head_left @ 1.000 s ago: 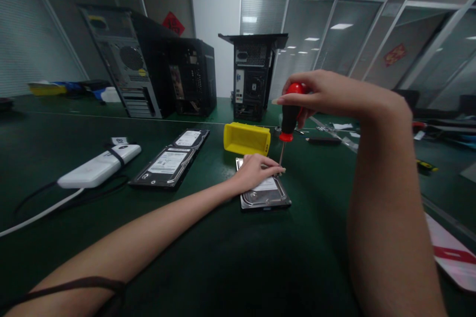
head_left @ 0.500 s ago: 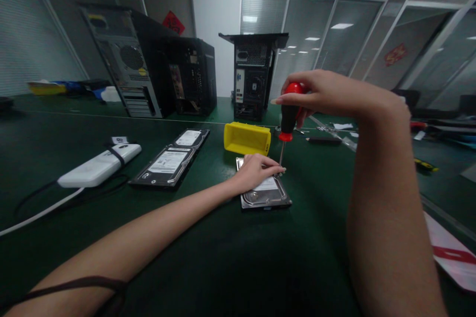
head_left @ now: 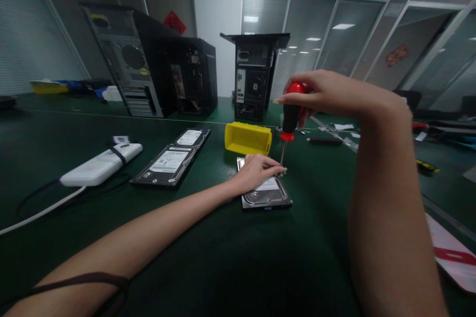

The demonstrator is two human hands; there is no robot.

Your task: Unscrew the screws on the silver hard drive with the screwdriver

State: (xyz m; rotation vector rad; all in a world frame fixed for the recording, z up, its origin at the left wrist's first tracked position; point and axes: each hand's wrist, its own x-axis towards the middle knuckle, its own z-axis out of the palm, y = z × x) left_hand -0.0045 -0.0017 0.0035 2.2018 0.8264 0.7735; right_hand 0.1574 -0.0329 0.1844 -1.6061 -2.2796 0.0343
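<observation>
A silver hard drive (head_left: pixel 267 197) lies flat on the green table mat (head_left: pixel 238 257). My left hand (head_left: pixel 256 172) rests on top of it, fingers stretched toward the screwdriver tip at its right edge. My right hand (head_left: pixel 323 94) is closed round the red and black handle of a screwdriver (head_left: pixel 289 118), held upright with its thin shaft pointing down onto the drive's far right corner.
A yellow plastic bin (head_left: pixel 247 138) sits just behind the drive. Two more hard drives (head_left: pixel 169 163) lie to the left, beside a white power strip (head_left: pixel 100 167) with its cable. Three open computer towers (head_left: pixel 255 75) stand at the back. Small tools lie at the right (head_left: pixel 323 141).
</observation>
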